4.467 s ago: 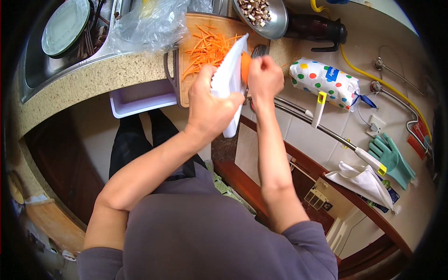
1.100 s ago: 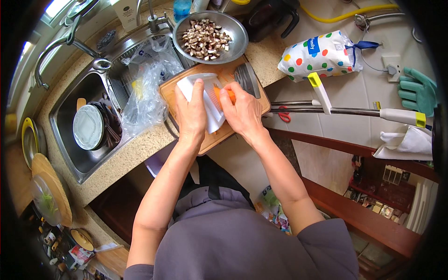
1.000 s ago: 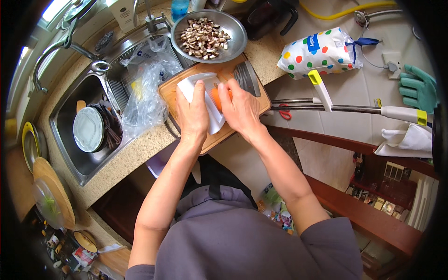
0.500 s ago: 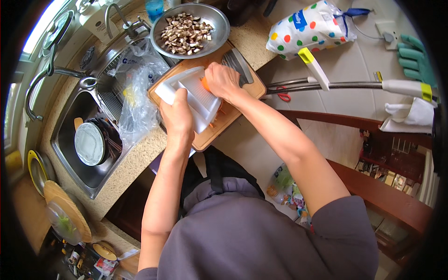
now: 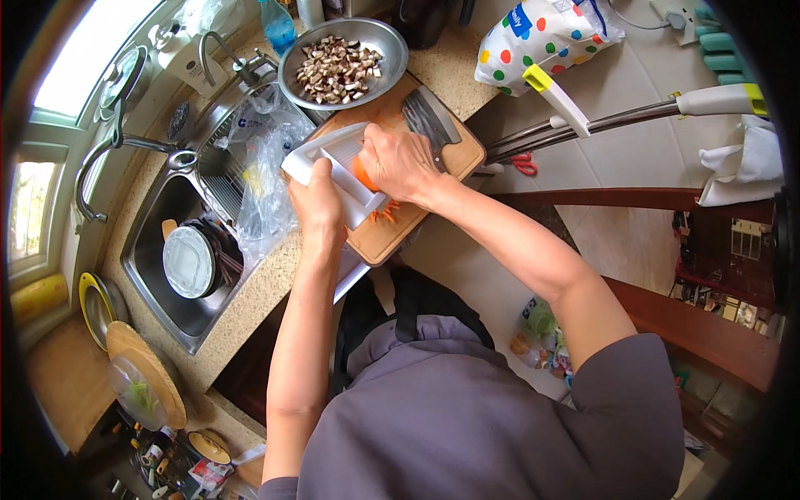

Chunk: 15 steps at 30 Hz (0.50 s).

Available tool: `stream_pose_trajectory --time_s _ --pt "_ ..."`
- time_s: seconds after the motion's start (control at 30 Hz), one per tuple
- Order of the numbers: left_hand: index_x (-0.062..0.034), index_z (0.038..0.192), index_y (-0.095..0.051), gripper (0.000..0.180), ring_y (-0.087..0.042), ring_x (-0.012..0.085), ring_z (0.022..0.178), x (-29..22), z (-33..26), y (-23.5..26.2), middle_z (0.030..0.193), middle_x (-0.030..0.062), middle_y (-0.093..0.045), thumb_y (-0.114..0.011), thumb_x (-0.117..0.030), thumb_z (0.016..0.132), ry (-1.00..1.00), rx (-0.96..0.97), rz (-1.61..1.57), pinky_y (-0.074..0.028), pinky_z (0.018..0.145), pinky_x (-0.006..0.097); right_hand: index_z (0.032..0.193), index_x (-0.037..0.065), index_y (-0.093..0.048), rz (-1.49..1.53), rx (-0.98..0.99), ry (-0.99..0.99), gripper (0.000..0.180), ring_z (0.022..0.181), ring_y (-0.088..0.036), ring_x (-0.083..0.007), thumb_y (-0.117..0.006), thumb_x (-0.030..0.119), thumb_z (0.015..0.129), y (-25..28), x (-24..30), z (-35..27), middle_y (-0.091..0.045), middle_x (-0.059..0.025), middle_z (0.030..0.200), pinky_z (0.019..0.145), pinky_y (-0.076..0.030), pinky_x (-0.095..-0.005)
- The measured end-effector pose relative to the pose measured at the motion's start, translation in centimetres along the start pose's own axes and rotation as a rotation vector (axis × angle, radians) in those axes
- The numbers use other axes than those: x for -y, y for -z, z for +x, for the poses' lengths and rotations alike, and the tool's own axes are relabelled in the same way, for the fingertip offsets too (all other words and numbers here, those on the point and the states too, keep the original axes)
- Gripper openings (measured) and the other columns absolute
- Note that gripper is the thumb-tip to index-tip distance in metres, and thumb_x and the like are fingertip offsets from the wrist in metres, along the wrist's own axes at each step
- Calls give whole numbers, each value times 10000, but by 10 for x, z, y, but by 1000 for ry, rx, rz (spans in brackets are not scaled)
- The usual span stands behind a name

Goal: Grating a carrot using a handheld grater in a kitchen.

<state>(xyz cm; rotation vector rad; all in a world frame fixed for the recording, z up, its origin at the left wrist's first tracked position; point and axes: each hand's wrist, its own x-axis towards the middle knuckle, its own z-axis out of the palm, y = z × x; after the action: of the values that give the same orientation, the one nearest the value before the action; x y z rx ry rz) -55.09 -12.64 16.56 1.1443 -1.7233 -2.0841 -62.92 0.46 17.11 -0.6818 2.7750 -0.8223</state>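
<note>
My left hand (image 5: 318, 200) is closed round the near-left side of a white plastic grater (image 5: 340, 147), its thumb on top. The grater is tilted over a wooden cutting board (image 5: 392, 240). My right hand (image 5: 400, 165) grips an orange piece of carrot (image 5: 362, 173) and presses it on the grating surface; most of the piece is hidden by the fingers. Thin carrot shreds (image 5: 385, 210) lie on the board beside the grater's lower edge. A wide-bladed knife (image 5: 427, 115) rests on the board's far right part.
Beyond the board stands a metal bowl (image 5: 395, 71) of diced brown-and-white pieces (image 5: 337, 71). Left of the board, a clear plastic bag (image 5: 265, 187) lies over the drainer. The sink (image 5: 158, 287) holds stacked dishes (image 5: 188, 262). A dotted package (image 5: 533, 50) and mop handles (image 5: 633, 117) are at right.
My right hand has slid the carrot nearer to me along the grater. More shreds show on the board. The whole view has shifted a little; my left hand still holds the grater.
</note>
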Motion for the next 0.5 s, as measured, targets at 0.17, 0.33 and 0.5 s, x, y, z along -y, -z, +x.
stream_pose_trajectory --time_s 0.17,0.33,0.5 --pt "86 1048 -632 350 -626 218 823 -6 -4 -7 942 144 -668 -553 -163 814 4 9 -5 -501 736 365 843 -7 -659 -127 9 -141 384 821 -670 -412 -427 296 894 -28 -54 38 -682 -257 860 759 -513 -510" --pt "43 990 -591 269 -583 203 706 -12 -4 -10 844 111 -599 -545 -161 822 -41 22 11 -480 632 349 867 -5 -679 -101 -1 -215 398 873 -667 -417 -435 308 889 -44 -70 53 -689 -252 912 794 -511 -503" --pt "59 999 -613 269 -601 186 731 -14 -12 -3 860 113 -627 -536 -137 831 85 40 -8 -493 621 353 906 26 -683 -10 -4 -213 378 880 -665 -413 -458 328 870 -40 -61 43 -697 -228 908 782 -511 -489"
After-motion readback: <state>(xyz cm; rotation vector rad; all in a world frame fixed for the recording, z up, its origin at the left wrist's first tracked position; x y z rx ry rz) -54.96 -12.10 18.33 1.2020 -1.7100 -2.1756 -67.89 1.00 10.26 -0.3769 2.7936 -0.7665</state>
